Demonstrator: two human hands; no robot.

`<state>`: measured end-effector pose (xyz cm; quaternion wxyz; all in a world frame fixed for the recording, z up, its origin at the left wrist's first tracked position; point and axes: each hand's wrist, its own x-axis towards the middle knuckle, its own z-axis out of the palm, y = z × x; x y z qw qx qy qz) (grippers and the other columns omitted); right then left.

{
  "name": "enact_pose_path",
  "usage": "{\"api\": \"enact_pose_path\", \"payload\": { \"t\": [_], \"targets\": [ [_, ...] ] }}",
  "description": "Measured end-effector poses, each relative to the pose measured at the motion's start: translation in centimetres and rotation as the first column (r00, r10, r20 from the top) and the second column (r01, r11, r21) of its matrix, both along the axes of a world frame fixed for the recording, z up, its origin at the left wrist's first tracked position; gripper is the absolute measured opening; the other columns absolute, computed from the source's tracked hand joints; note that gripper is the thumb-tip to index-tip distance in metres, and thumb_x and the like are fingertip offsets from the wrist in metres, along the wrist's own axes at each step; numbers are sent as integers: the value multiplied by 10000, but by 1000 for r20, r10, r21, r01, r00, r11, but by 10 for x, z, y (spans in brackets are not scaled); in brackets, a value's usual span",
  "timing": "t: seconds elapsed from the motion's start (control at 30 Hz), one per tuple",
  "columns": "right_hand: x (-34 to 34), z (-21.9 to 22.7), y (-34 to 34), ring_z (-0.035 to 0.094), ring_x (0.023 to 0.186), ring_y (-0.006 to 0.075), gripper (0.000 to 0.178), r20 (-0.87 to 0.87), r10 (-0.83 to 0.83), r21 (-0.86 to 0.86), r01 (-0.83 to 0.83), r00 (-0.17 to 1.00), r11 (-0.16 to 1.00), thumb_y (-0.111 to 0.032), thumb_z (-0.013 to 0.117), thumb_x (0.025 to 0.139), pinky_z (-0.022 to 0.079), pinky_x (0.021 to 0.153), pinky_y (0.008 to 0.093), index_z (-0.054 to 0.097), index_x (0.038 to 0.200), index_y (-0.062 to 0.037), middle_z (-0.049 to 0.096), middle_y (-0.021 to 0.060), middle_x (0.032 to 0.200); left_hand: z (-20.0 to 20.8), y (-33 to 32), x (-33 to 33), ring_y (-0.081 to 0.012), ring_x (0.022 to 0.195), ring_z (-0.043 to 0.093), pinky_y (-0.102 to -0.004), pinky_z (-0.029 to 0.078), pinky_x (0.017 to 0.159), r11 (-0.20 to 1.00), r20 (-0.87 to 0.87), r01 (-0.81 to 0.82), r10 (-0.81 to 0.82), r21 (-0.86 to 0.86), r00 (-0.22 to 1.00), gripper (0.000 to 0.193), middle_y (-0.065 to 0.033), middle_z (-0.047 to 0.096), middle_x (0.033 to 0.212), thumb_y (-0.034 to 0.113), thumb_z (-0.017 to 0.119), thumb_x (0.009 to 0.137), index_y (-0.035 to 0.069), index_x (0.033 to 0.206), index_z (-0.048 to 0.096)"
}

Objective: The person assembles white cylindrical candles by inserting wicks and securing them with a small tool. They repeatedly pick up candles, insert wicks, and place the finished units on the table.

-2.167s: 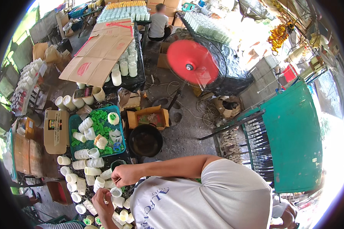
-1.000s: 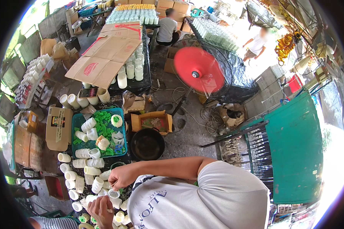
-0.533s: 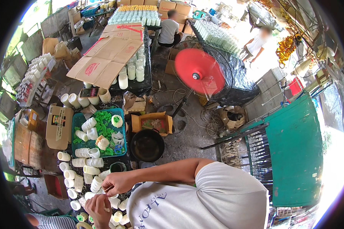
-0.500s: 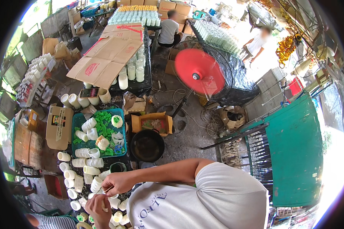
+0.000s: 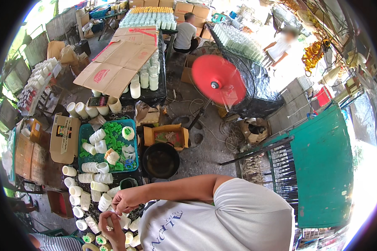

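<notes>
My left hand [image 5: 113,231] is closed at the lower left, with a small whitish piece [image 5: 109,228] showing at its fingers. My right hand [image 5: 127,200] is just above it, fingers bent in a pinch close to the left fingertips. What the right fingers grip is too small to make out. Around both hands lie several white candle-like cylinders [image 5: 105,202] on a dark-covered table. Some lower ones [image 5: 101,239] show green at their ends. Beyond my right hand stands a dark cup-shaped container [image 5: 128,183].
A teal tray [image 5: 135,167] holds white cylinders and green chunks. Beside it are a black pan [image 5: 161,160] and an open carton [image 5: 184,136]. A red-bladed fan [image 5: 219,79] stands ahead. Two people [image 5: 185,35] are farther off; a striped sleeve [image 5: 56,242] shows at lower left.
My left hand has turned and shifted slightly right, now showing the whitish piece at its fingers. My right hand stays close by, its fingers lowered slightly.
</notes>
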<state>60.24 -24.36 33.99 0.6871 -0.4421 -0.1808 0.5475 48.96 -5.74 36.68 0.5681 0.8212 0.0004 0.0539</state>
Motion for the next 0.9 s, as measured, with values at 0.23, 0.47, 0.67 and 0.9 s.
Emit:
{"api": "enact_pose_path", "payload": {
  "t": [0.23,0.47,0.67,0.9],
  "targets": [
    [3,13,-4,477,512,52,127,76,3,-94,4,997,996,-152,711,871,300,460,245,686,820,-39,574,-13,615,32,-1,11,-261,648,597,-372,452,653,928,120,47,-98,369,988,82,-103,610,740,40,659,930,12,879,601],
    [-3,-8,4,504,544,79,174,137,8,-134,11,991,991,-166,715,862,343,525,267,709,785,-10,579,-8,605,39,7,16,-366,681,635,-437,460,641,811,93,192,-289,552,953,75,-128,647,766,16,691,849,28,878,622],
    [-6,0,3,471,549,71,171,129,28,-135,-11,991,991,-170,718,866,336,524,279,724,784,-20,556,-19,609,50,7,12,-350,688,648,-443,456,674,697,31,237,-348,677,937,91,-96,682,785,24,701,828,62,894,650],
    [-9,-8,7,541,618,104,148,396,42,-258,67,917,964,-149,732,815,404,565,332,730,784,-4,624,11,642,47,5,13,-340,672,653,-438,458,656,633,-50,299,-380,714,924,117,-93,694,783,17,718,780,74,875,681]
  ]
}}
